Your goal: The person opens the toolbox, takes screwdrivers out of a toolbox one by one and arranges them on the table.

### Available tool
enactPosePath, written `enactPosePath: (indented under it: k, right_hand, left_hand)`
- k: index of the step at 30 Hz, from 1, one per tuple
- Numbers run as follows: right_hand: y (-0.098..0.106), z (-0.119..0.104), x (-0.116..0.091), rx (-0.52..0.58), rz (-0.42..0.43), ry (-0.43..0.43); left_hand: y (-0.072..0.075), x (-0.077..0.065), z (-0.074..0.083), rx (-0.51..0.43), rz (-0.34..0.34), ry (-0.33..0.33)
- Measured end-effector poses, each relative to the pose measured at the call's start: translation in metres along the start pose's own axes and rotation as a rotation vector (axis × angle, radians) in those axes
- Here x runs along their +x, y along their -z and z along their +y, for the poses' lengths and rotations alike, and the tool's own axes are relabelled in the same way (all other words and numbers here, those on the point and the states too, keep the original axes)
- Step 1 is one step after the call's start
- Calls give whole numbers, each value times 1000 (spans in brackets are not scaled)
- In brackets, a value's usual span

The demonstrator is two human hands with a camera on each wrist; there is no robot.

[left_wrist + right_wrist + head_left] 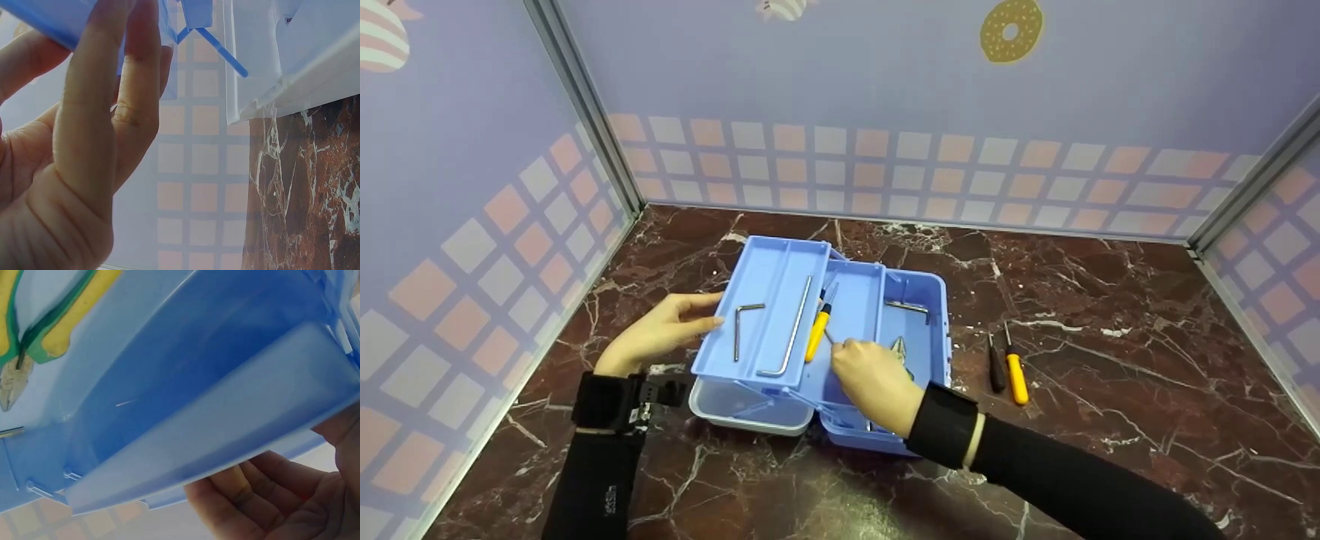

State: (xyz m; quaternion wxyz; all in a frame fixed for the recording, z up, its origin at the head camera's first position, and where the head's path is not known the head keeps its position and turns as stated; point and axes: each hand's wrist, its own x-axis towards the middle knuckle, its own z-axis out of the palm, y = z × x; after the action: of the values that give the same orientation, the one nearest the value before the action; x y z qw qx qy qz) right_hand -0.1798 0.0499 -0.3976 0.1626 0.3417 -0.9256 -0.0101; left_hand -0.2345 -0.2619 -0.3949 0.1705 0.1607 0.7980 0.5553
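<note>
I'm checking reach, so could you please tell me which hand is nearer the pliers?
Right: the right hand is close by the pliers, partly hiding them; the left hand is farther away, at the upper tray's outer edge.

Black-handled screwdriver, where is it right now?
In the head view, the black-handled screwdriver lies on the dark red marbled tabletop, right of the open blue plastic toolbox and just left of the yellow-and-black screwdriver.

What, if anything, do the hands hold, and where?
Left hand: the upper tray, by its outer edge. Right hand: cannot tell; its grip is hidden.
</note>
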Motion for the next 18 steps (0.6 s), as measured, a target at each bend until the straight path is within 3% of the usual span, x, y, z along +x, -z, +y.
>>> enactPosePath:
  k: [5,12,18]
  right_hand:
    - [6,-1,4,46,-70,-32]
    - [9,-2,5,32,-42,-11]
    - [15,-2,5,-47,-31,-1]
  left_hand:
    - [0,-1,-1,-26,-3,2]
    - [0,-1,0,-14,2,8]
    - [1,-1,1,9,2,16]
